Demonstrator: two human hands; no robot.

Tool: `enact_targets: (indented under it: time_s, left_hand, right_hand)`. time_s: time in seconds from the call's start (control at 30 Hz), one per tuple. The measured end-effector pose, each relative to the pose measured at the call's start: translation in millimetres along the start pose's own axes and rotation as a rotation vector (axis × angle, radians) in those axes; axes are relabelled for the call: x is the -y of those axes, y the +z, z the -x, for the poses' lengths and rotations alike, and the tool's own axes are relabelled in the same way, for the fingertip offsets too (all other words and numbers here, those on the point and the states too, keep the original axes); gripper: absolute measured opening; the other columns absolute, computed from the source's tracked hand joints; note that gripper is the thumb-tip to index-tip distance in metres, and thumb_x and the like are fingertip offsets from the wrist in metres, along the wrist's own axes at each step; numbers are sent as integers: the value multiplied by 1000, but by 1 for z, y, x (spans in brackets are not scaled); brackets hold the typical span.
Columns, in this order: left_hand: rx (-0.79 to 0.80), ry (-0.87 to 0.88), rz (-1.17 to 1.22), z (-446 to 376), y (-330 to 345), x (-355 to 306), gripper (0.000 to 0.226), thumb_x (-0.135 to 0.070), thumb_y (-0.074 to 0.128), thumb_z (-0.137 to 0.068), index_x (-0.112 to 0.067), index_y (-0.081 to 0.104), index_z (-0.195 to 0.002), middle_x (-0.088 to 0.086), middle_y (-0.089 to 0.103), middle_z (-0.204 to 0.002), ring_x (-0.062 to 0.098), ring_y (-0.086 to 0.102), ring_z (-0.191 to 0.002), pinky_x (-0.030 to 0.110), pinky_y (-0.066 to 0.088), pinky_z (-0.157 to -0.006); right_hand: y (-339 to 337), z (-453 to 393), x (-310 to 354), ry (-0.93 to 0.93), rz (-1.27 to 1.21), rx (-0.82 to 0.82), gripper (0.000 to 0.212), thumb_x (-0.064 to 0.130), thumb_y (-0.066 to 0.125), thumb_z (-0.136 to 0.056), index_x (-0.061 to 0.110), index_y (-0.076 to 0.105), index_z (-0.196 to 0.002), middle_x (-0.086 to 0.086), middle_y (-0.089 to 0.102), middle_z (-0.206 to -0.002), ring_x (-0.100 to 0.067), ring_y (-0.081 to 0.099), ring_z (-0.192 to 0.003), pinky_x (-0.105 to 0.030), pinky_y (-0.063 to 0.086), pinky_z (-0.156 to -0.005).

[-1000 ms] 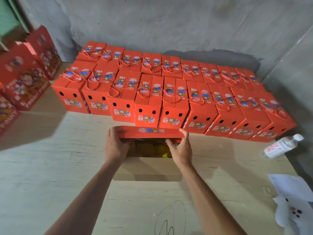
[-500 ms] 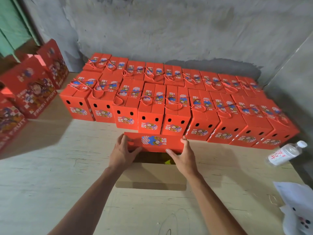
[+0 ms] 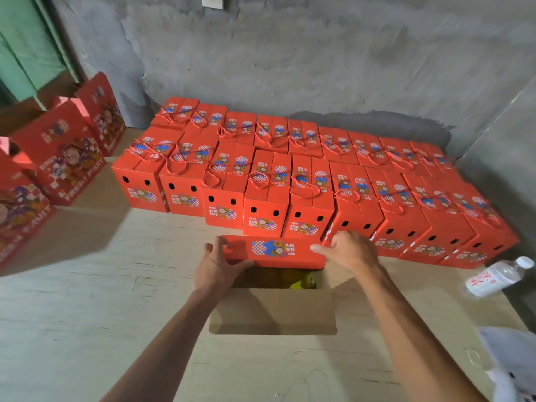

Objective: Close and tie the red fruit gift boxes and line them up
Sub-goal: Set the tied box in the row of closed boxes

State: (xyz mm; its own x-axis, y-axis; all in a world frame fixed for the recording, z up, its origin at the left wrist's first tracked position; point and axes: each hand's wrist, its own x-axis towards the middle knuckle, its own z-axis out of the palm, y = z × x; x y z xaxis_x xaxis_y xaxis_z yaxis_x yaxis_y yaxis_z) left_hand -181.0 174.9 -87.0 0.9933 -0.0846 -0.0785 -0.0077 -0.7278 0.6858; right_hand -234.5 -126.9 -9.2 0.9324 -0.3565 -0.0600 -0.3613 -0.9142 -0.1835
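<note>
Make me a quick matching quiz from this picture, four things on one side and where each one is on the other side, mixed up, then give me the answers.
Things:
1. water bottle
2. open box
3. left hand
4. tied boxes

Places:
A. in rows along the grey wall
B. lying at the right edge
C. gripping the red flap's left end
D. nearest the camera, yellow fruit showing inside

Pairs: 1-B, 2-D, 3-C, 4-A

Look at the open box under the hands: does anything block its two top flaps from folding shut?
Nothing visible does. The left hand grips the far red flap, the right hand touches its other end, and the near brown flap lies open. Yellow fruit sits below the rim.
</note>
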Motion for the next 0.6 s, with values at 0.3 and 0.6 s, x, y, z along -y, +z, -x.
enact_targets:
  time_s: [0.3,0.6]
  left_hand:
    - [14,-14,21,2,5,5,70,-42,83,-79,-32,33,-127,4,50,-123,31,59,-112,48,58,-85]
    - [189,2,107,-3,-6,12,63,-33,84,-81,-28,35,-119,7,46,-128,33,52,-121,49,51,-99]
  right_hand:
    - [64,27,25,-287,-302,-32,41,32,42,-110,12,59,-141,-5,53,-151,-19,46,-142,-40,36,-119]
    - [98,28,18,-331,-231,-134,52,30,32,-111,12,29,-160,0,17,-169,-13,4,-156,-33,13,-128]
